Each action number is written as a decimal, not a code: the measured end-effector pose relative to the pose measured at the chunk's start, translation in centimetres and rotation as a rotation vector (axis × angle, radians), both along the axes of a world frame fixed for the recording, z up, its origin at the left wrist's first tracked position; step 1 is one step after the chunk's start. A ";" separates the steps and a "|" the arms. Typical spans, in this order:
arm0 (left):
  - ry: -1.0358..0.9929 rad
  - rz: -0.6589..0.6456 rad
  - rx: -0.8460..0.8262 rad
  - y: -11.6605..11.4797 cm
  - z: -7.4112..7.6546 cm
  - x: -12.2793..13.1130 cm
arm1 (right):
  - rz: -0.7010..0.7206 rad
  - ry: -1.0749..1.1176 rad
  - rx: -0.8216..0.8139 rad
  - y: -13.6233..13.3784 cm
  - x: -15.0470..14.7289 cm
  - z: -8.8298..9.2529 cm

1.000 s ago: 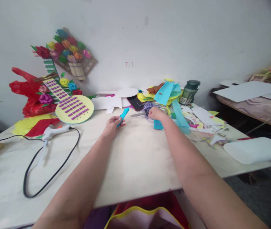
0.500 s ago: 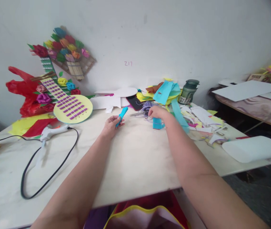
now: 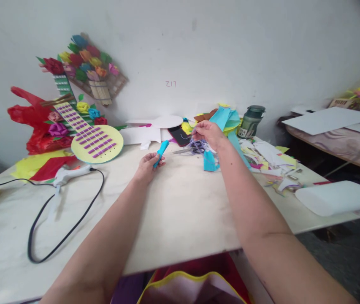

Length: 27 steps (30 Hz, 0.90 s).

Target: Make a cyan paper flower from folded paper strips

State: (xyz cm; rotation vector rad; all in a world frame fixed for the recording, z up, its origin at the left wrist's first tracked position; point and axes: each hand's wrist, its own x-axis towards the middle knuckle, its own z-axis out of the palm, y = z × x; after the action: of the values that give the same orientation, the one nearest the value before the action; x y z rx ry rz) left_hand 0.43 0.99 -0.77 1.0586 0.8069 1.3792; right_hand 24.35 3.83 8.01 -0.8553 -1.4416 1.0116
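Pinched in my left hand [image 3: 150, 165] is a narrow folded strip of blue crepe paper [image 3: 163, 151], standing up at a slant over the table. My right hand [image 3: 209, 134] is closed on thin purple string [image 3: 193, 131], lifted above the tangle it comes from. Just under that hand lie scissors [image 3: 196, 147] with dark handles, their blades pointing left. Beside them a small blue paper piece [image 3: 209, 162] rests on the table with string across it. A phone [image 3: 179, 136] lies behind the scissors.
A glue gun [image 3: 69, 175] with a looping black cord lies at left. Nearby is a yellow paper guitar [image 3: 99, 143] among paper flowers. Crepe paper [image 3: 226, 118] and a green bottle [image 3: 252, 121] stand at the back. Scraps [image 3: 271, 158] and rolled white sheet [image 3: 338, 197] lie right.
My right hand has risen from the scissors and tangle, drawing purple string up with it. The scissors' handles now show more. My left hand holds the blue strip almost unmoved.
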 end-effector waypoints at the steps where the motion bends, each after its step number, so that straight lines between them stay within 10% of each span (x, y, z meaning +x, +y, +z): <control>1: -0.004 0.003 -0.004 0.0 0.0 0.0 | 0.010 0.041 0.007 -0.3 -0.3 0.4; 27: -0.057 -0.070 -0.030 -0.3 0.5 -0.1 | 0.255 -0.455 -0.060 -1.4 -7.8 -4.3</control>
State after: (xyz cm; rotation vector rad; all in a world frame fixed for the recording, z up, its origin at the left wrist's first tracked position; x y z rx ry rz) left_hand 0.31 0.72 -0.29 1.0113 0.7399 1.3284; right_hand 16.54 2.39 3.67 -1.0067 -1.9521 1.0971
